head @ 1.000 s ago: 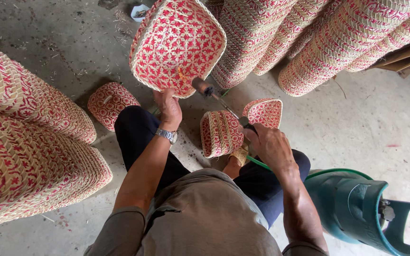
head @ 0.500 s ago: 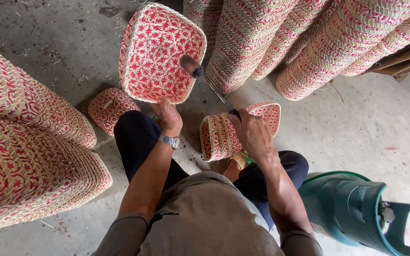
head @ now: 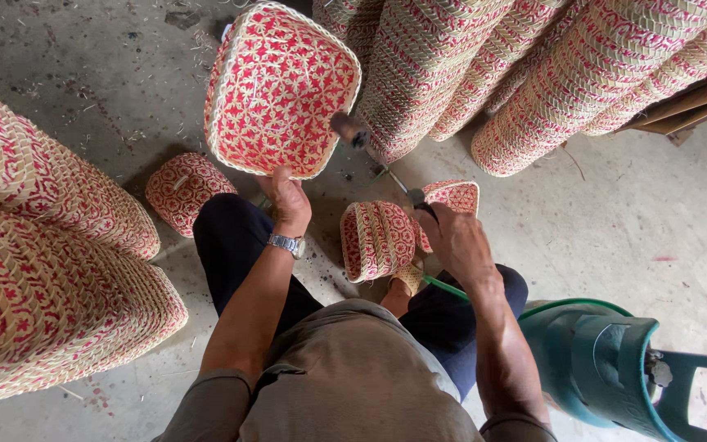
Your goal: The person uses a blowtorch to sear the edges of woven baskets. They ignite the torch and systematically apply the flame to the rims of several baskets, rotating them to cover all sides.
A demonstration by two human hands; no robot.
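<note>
Square woven basket (head: 276, 90) in red and straw colour, held up above the concrete floor (head: 615, 221) with its patterned bottom facing the camera, tilted a little, upper middle of view. Left hand (head: 288, 200) clamped on its lower rim from below, thumb and fingers pinching the edge, a metal wristwatch (head: 286, 244) on the wrist. Right hand (head: 456, 237) closed around the grip of a gas torch (head: 378, 160), lower and to the right of the basket, the two hands well apart. Torch stem slanting up and left from that fist, dark nozzle head just beside the basket's right edge; touching or not cannot be told. Green hose (head: 443, 286) running from under the right hand toward a teal gas cylinder (head: 615, 372) lying at lower right. Between the hands, down by the knees, a small woven basket (head: 378, 239) on its side, and a second small one (head: 454, 196) just behind it, partly hidden by the right hand. Another small round-cornered basket (head: 183, 188) on the floor left of the left knee, beside dark trousers (head: 231, 245). Tall stacks of nested baskets lying along the top right (head: 550, 74) and filling the left edge (head: 42, 278), same red and straw weave. Bits of straw scattered on the floor near the top.
</note>
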